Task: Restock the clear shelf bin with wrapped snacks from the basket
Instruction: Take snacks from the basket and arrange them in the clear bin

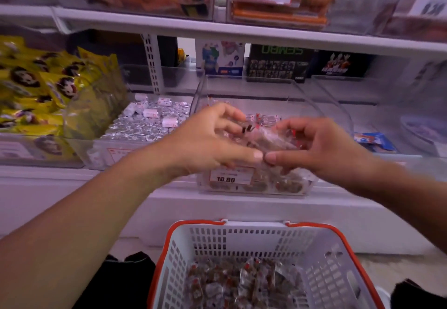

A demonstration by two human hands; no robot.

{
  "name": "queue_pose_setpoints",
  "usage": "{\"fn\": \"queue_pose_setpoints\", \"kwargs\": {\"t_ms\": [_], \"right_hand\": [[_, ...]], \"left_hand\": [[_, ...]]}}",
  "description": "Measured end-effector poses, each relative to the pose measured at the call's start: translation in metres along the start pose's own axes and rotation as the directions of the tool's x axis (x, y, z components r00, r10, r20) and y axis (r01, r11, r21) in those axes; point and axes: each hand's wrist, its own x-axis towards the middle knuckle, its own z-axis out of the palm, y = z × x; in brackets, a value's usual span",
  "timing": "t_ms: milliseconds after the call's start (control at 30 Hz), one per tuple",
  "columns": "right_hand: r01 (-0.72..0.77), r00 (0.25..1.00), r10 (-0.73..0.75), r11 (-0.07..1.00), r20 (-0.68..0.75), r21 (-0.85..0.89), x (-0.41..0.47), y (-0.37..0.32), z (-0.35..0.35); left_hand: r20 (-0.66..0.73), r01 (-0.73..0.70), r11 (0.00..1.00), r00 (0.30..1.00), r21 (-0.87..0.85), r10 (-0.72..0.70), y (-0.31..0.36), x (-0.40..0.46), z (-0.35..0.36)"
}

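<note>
A clear shelf bin (321, 105) with a 10.80 price tag (229, 175) stands on the lower shelf, holding clear-wrapped snacks with red print. Over its opening, my left hand (208, 139) and my right hand (321, 146) together hold a bunch of wrapped snacks (263, 137), fingers curled round it, thumbs nearly touching at the front. Below, a white basket with an orange rim (333, 260) holds several more of the same wrapped snacks (242, 284).
Left of the bin is a clear bin of silver-wrapped sweets (147, 122), and further left yellow snack packs (48, 91). A blue packet (377, 140) lies in the bin at right. Upper shelf bins (278, 11) with price cards hang overhead. Boxes stand behind.
</note>
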Motion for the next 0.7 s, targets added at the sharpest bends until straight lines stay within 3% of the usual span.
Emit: {"fn": "queue_pose_setpoints", "kwargs": {"t_ms": [33,67,100,133,200,233,467,700], "right_hand": [[-0.031,0.999,0.031,0.999,-0.024,0.017,0.019,0.001,-0.006],[-0.059,0.998,0.059,0.998,-0.037,0.006,0.041,0.003,-0.01],[-0.087,0.995,0.085,0.995,-0.044,-0.041,0.063,0.007,-0.011],[-0.107,0.993,0.102,0.987,-0.052,-0.118,0.084,0.013,-0.009],[-0.106,0.994,0.09,0.946,-0.066,-0.306,0.121,0.027,0.005],[-0.091,0.995,0.072,0.921,-0.064,-0.378,0.136,0.035,0.016],[0.006,0.995,-0.067,0.752,-0.067,-0.66,0.201,0.077,0.056],[0.194,0.971,-0.206,0.398,0.119,-0.897,0.206,0.097,0.044]], "left_hand": [[-0.191,-0.054,0.995,0.979,0.085,0.069,-0.004,0.003,-0.012],[-0.359,-0.045,0.96,0.922,0.278,0.147,-0.01,0.007,-0.023],[-0.448,0.04,0.881,0.871,0.471,0.2,-0.017,0.011,-0.032],[-0.463,0.145,0.788,0.865,0.599,0.192,-0.024,0.015,-0.038],[-0.38,0.258,0.645,0.923,0.72,0.056,-0.039,0.024,-0.042],[-0.336,0.253,0.622,0.942,0.741,0.017,-0.045,0.028,-0.041],[-0.21,0.07,0.638,0.967,0.766,0.146,-0.052,0.043,-0.041],[-0.165,0.005,0.6,0.964,0.8,0.211,-0.053,0.041,-0.038]]}}
